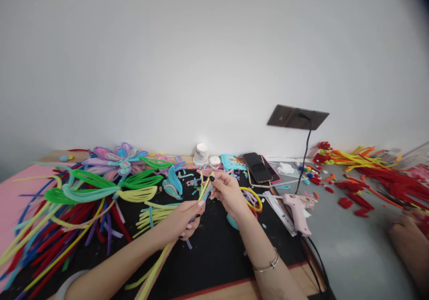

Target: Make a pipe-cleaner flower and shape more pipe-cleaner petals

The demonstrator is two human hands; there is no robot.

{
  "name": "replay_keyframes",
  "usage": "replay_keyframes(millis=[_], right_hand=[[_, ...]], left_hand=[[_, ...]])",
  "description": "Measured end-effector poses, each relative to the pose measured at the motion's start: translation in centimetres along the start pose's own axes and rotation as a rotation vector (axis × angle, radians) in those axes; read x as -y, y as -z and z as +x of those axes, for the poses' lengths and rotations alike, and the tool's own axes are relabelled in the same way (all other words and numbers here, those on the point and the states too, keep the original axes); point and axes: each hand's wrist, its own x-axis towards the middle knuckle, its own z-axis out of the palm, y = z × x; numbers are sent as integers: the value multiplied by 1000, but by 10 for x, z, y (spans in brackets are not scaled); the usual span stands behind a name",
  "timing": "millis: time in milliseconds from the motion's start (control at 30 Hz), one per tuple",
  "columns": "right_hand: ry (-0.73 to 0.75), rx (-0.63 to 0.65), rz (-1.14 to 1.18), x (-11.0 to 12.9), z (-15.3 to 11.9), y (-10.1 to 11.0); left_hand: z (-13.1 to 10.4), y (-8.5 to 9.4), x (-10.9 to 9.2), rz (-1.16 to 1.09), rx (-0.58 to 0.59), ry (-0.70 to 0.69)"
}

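My left hand (189, 219) is closed around a bundle of pipe cleaners (154, 275), mostly yellow with a peach one, whose long ends trail down toward me. Above that grip the upper ends fan out, and my right hand (226, 192) pinches the tips between thumb and fingers. Some light blue shows among the strands there. Beside my left wrist lies a row of short yellow pipe cleaners (144, 219) with a blue one across it. A blue and pink looped petal piece (173, 183) rests just behind my hands on the black mat (217, 264).
Green and yellow looped shapes (87, 180) and many loose pipe cleaners cover the left. A pink glue gun (298, 210) with its cord, a phone (257, 166) and a white cup (201, 153) stand around. At far right, another person's hand (407, 228) works near red pipe cleaners (389, 183).
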Motion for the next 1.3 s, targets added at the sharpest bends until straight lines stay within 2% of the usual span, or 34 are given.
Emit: replay_keyframes(millis=[167, 367, 633, 867, 1300], right_hand=[[20, 33, -51, 2, 0, -1], [51, -34, -146, -1, 1, 1], [82, -60, -133, -6, 5, 6], [89, -83, -111, -5, 5, 6], [39, 1, -120, 0, 2, 1]], left_hand=[[-1, 0, 0, 3, 12, 10], [-3, -3, -4, -5, 17, 9], [-4, -3, -3, 7, -10, -63], [-6, -4, -6, 47, -13, -62], [-6, -6, -9, 20, -8, 100]])
